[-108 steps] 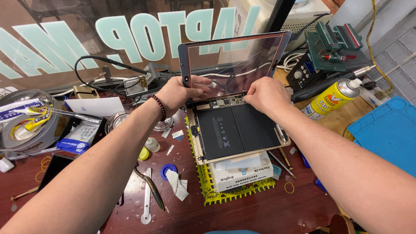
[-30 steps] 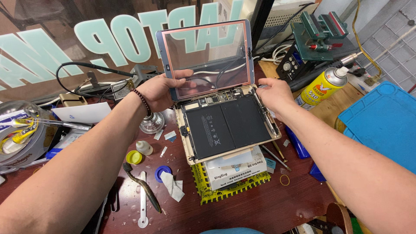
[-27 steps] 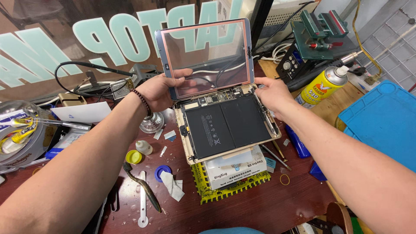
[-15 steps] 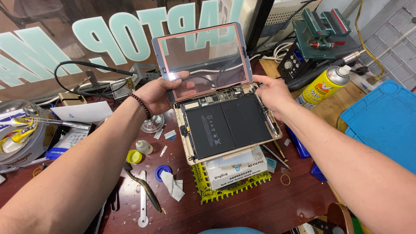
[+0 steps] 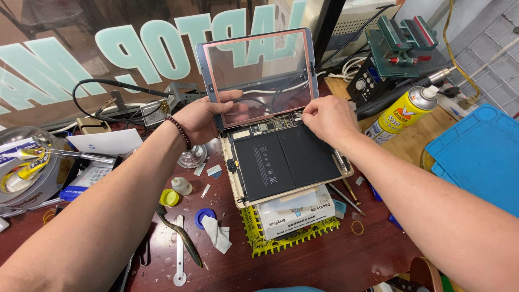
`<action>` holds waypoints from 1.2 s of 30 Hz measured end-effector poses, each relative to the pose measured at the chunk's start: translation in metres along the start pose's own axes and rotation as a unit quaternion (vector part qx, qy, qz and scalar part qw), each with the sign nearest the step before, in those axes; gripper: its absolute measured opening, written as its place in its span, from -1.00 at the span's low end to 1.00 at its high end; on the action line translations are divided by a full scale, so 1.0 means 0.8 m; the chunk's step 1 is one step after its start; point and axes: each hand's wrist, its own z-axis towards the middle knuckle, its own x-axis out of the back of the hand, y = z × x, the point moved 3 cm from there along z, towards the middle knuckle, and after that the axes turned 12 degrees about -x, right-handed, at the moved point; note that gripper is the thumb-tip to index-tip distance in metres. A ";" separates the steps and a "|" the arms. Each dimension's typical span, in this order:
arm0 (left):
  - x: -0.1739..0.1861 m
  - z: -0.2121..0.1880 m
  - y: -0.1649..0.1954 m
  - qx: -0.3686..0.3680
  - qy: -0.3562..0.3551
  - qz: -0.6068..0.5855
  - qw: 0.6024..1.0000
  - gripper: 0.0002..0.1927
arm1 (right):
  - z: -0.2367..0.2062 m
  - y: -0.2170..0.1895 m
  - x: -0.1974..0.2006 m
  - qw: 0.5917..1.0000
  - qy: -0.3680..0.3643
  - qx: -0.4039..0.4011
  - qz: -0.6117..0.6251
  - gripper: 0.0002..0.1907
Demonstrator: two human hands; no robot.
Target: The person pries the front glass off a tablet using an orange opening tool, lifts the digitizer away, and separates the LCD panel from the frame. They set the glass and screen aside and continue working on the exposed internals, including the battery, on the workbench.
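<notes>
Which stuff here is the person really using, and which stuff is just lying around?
In use:
left hand holding the glass panel up
right hand at the panel's lower corner
opened tablet under it

Lying about:
spray can
blue mat
tweezers
yellow cap
small bottle
white box

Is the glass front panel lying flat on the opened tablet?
No, the glass panel stands tilted up from the tablet body, held by the left hand and right hand, with the black battery uncovered.
</notes>
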 end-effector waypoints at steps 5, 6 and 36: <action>0.001 -0.005 0.001 -0.008 -0.005 0.006 1.000 -0.57 | -0.005 -0.023 -0.007 0.995 -0.001 -0.004 -0.100 -0.86; 0.002 -0.006 0.001 -0.006 -0.002 0.008 1.000 -0.57 | -0.005 -0.027 -0.007 0.993 0.000 -0.009 -0.115 -0.86; 0.000 -0.014 0.001 -0.005 -0.014 0.008 1.000 -0.56 | 0.007 -0.057 0.000 0.981 -0.059 -0.085 -0.166 -0.69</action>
